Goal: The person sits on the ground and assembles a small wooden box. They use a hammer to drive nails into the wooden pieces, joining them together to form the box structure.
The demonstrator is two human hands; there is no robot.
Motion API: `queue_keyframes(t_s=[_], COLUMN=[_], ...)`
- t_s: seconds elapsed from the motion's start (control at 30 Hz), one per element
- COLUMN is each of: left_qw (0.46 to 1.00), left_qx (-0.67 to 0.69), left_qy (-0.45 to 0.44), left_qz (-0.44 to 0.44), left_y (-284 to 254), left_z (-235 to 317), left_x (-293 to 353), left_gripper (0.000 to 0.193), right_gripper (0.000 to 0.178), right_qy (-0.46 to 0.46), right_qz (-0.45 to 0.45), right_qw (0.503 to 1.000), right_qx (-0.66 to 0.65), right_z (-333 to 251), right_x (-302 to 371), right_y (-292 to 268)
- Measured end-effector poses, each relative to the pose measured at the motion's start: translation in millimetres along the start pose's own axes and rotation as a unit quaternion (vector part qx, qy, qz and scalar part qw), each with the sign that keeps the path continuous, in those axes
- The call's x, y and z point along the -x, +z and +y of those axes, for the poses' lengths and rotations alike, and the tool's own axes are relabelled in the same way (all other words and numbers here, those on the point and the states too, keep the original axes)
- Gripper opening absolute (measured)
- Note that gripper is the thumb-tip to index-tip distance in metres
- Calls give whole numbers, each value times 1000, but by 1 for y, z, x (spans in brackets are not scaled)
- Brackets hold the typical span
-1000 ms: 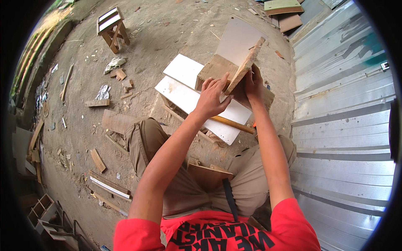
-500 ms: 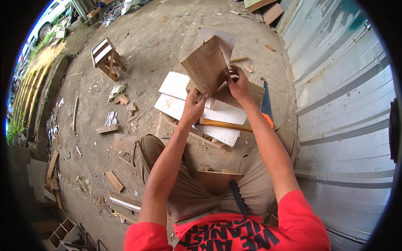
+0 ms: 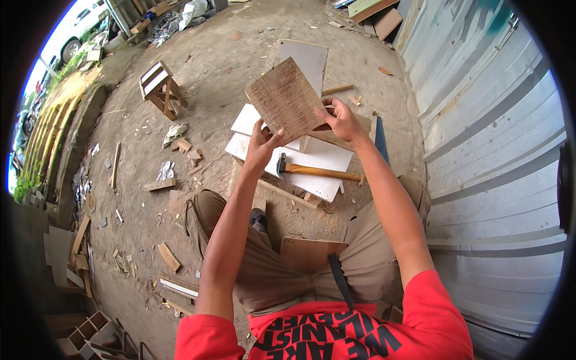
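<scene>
Both my hands hold a square brown wooden board, raised and tilted with its rough face toward me. My left hand grips its near left corner, thumb on the face. At the right corner, my right hand pinches the edge. Below lies a white board on a low wooden support, and a claw hammer with a wooden handle rests across it. Another brown board sits partly hidden behind my right hand. A pale panel stands or lies just beyond the held board.
A small wooden stool stands at the far left. Wood scraps litter the dirt floor. A blue saw-like blade lies near my right forearm. Corrugated metal sheeting walls the right side. A compartmented wooden box is at lower left.
The held board has turned so its broad rough face shows more fully. My left hand has shifted left, and the hammer's head has come into view.
</scene>
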State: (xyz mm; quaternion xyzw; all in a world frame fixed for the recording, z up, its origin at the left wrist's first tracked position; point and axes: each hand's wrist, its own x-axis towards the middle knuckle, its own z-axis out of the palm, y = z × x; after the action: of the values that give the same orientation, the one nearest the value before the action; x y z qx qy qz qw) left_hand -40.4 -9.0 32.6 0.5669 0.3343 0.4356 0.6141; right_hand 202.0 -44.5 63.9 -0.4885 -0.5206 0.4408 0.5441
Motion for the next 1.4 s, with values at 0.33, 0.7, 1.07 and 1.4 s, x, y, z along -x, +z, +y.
queue_keyframes(t_s=[0.33,0.7,1.07,1.4], left_qw=[767,974,918,865], left_qx=[-537,-82,230,188], left_qy=[350,-41,-108,-200], left_qz=[-37,205,304,420], left_y=[-8,-67,-132,-134], left_z=[39,58,26,8], left_x=[43,59,89,146], left_gripper=[62,100,34,45], right_gripper=[29,33,61,30], right_qy=[25,-96,-239,80], right_qz=[-121,7,-346,-238], right_qw=[991,982,837,670], right_qx=[-53,162,349,699], right_z=[-25,-79,-31,63], right_x=[52,61,59,37], right_y=[87,79,185,117])
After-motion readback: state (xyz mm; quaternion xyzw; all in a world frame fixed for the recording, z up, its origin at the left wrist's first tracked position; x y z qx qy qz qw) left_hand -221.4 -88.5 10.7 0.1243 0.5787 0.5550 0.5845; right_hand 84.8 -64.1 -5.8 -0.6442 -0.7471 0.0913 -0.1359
